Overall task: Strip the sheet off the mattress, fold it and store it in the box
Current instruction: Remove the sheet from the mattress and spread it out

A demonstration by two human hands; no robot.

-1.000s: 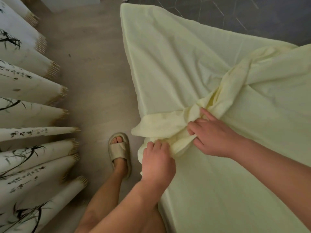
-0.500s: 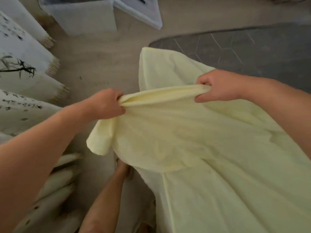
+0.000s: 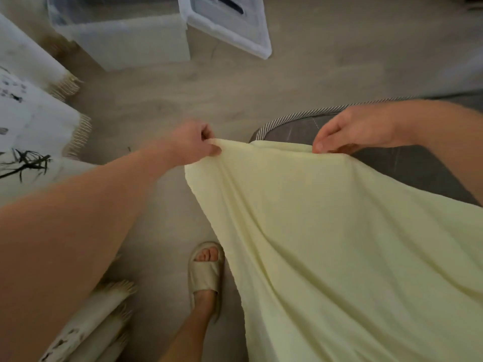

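Sheet (image 3: 339, 244) hangs btwn my hands by its top edge: left hand (image 3: 193, 142) pinches one end, right hand (image 3: 352, 134) the other. Mattress (image 3: 392, 163) corner's bare, so stripping looks mostly done. Folding & storing still left; box (image 3: 125, 40) sits open on floor, well apart.
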